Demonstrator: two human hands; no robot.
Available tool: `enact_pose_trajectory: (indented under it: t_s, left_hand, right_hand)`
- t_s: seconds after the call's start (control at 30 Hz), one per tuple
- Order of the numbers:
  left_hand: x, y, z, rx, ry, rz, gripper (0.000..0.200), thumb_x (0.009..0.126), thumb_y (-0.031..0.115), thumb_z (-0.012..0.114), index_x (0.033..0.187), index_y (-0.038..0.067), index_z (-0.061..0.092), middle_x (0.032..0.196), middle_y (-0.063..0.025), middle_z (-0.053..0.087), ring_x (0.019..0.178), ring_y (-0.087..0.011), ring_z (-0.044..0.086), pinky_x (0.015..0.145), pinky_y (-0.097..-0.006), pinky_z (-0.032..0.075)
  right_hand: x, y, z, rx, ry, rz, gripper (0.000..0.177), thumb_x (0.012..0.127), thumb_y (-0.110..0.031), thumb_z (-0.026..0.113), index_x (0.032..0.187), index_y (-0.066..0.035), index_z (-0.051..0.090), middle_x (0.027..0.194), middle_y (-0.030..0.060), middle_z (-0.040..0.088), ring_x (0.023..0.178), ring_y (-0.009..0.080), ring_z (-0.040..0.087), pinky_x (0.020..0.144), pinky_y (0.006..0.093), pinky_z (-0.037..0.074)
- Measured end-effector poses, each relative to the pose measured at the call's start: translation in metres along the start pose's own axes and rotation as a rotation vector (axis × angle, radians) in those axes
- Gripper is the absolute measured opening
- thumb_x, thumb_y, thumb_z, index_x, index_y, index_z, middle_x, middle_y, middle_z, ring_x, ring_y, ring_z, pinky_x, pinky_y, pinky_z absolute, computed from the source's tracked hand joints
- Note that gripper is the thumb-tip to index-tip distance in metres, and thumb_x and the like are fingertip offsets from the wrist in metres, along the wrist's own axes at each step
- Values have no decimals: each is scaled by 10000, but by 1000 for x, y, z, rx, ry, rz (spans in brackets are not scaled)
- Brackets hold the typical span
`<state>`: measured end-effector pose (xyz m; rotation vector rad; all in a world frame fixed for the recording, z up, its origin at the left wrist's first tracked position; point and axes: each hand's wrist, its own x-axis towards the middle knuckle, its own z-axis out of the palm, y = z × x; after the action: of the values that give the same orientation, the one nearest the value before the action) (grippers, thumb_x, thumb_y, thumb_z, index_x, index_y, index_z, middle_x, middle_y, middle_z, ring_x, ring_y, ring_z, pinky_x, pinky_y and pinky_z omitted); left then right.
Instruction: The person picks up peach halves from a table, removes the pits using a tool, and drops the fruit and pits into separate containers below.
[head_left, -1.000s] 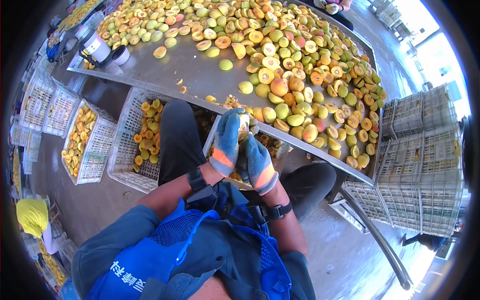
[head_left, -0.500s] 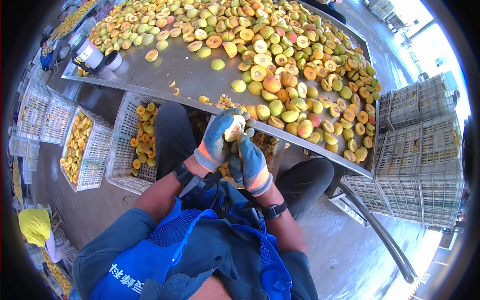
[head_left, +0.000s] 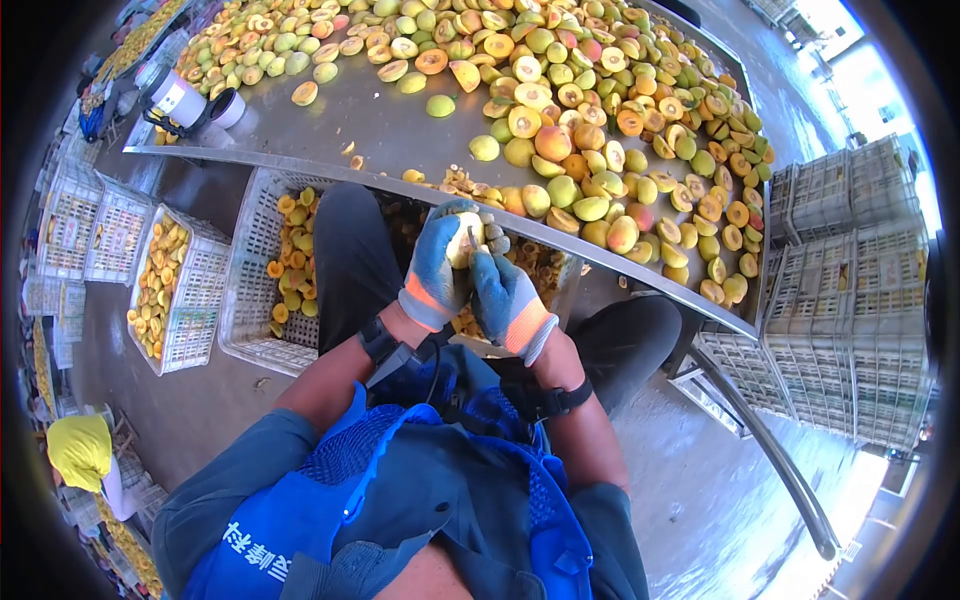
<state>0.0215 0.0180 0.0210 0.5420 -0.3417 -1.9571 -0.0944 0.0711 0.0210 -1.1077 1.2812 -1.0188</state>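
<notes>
Both hands wear blue-grey gloves with orange bands and meet above my lap, close to the table edge. My left hand (head_left: pixel 438 262) is closed around a pale-fleshed peach half (head_left: pixel 461 246), cut face showing. Against that fruit press the curled fingertips of my right hand (head_left: pixel 508 300). A thin dark sliver shows at the right fingertips, too small to name; the palm side is hidden. Just beyond, the metal table (head_left: pixel 330 125) carries a large heap of peaches (head_left: pixel 590 110), many halved. Below my hands, scraps and pieces fill a crate (head_left: pixel 545 270), partly covered by my arms.
At left stand a white crate with several peach halves (head_left: pixel 290 330) and another full crate (head_left: pixel 190 330). Stacked crates (head_left: pixel 840 300) rise at right beside a metal bar (head_left: pixel 770 450). A grey-white container (head_left: pixel 178 100) sits on the table's left end. A person in yellow (head_left: pixel 80 452) is far left.
The view has shifted slightly. My right fingers have moved onto the fruit's cut face, and the peach half has turned a little in my left hand.
</notes>
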Motion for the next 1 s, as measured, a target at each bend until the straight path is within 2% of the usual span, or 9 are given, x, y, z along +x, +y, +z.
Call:
enact_pose_trajectory:
  t_s: [0.1, 0.2, 0.3, 0.43, 0.63, 0.73, 0.83, 0.93, 1.0]
  left_hand:
    - [1, 5, 0, 29, -31, -15, 267, 985, 242, 489, 1184, 80, 566, 1062, -120, 653, 949, -266, 671, 877, -412, 591]
    - [-1, 3, 5, 110, -6, 73, 261, 976, 229, 489, 1169, 75, 572, 1065, -116, 650, 946, -259, 669, 879, -412, 597]
    - [-1, -1, 2, 223, 37, 148, 242, 982, 221, 500, 1156, 76, 585, 1064, -114, 652, 939, -249, 673, 870, -403, 606]
    - [-3, -2, -6, 285, 20, 170, 216, 994, 214, 516, 1144, 81, 596, 1068, -111, 654, 938, -236, 677, 864, -391, 616]
    - [2, 3, -28, 96, 1, 71, 205, 976, 128, 504, 1142, 62, 605, 1048, -108, 664, 914, -251, 690, 860, -402, 608]
    - [7, 10, -40, 30, 15, -70, 242, 959, 216, 507, 1130, 73, 604, 1031, -114, 659, 927, -297, 675, 869, -448, 577]
    - [8, 9, -51, 14, 41, -91, 268, 942, 225, 498, 1138, 74, 602, 1022, -119, 652, 927, -301, 674, 881, -459, 567]
    - [11, 6, -57, 97, 55, -26, 259, 958, 224, 500, 1148, 76, 596, 1013, -110, 644, 912, -288, 677, 866, -443, 583]
    - [12, 1, -61, 172, 157, 88, 252, 971, 226, 503, 1150, 72, 591, 1007, -104, 639, 898, -268, 679, 845, -416, 596]
  right_hand:
    - [-13, -28, -18, 537, -249, 308, 377, 1082, -421, 458, 976, -87, 599, 657, -37, 506, 459, 69, 422, 421, 226, 325]
    - [-17, -24, -5, 774, -182, 347, 453, 1080, -483, 409, 914, -101, 588, 618, -25, 496, 444, 72, 429, 402, 225, 328]
    - [-19, -26, 4, 606, -73, 274, 422, 1078, -471, 433, 936, -109, 595, 640, -27, 508, 428, 76, 406, 404, 219, 308]
    - [-11, -9, 2, 426, -102, 195, 403, 1086, -440, 430, 964, -101, 612, 669, -25, 543, 471, 77, 461, 412, 231, 342]
    - [4, 0, 7, 191, -102, 203, 358, 1083, -391, 468, 978, -83, 617, 721, -37, 546, 524, 71, 492, 451, 233, 375]
    - [8, 2, 3, 249, -172, 335, 342, 1081, -367, 485, 1012, -67, 634, 729, -34, 548, 573, 72, 513, 490, 244, 398]
    - [15, 13, 8, 33, -174, 326, 361, 1083, -364, 475, 1022, -52, 645, 739, -29, 563, 608, 65, 516, 520, 246, 408]
    - [23, 31, 13, -360, -86, 11, 391, 1084, -356, 466, 1027, -14, 648, 764, -4, 595, 635, 74, 529, 539, 269, 441]
    - [25, 25, 18, -255, -136, 149, 396, 1080, -340, 466, 1036, 14, 640, 788, 54, 637, 659, 134, 572, 579, 304, 476]
